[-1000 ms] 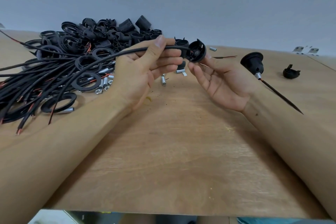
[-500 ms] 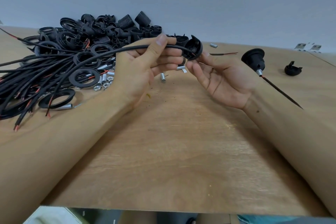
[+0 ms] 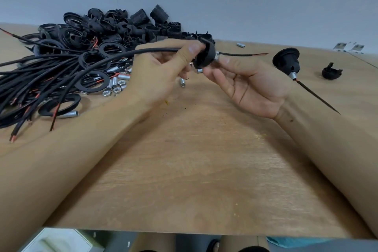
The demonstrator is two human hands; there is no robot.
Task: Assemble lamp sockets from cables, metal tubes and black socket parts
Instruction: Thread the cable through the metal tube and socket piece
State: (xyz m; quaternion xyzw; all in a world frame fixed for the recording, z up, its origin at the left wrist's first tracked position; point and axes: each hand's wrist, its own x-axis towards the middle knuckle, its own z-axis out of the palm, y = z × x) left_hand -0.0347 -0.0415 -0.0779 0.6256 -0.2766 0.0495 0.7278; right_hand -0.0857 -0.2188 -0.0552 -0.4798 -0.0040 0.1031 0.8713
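Observation:
My left hand [image 3: 159, 71] grips a black cable [image 3: 143, 51] just behind a black socket cap [image 3: 205, 57], thumb on the cap's rim. The cable runs through the cap and through a short metal tube [image 3: 217, 55] on the cap's right side. Its stripped red end [image 3: 264, 54] sticks out to the right. My right hand [image 3: 251, 84] lies palm up under the cap, thumb and fingertips pinching it at the tube.
A heap of black socket parts [image 3: 122, 26], rings [image 3: 92, 81], a cable bundle [image 3: 30, 80] and loose nuts and tubes [image 3: 116, 86] fill the left. An assembled socket on its cable [image 3: 286, 61] and a loose cap [image 3: 331, 71] lie at the right. The table's front edge [image 3: 184, 229] is near.
The cable end has come out through the cap and tube and now sticks out to the right. My left thumb has slid up to the cap's rim.

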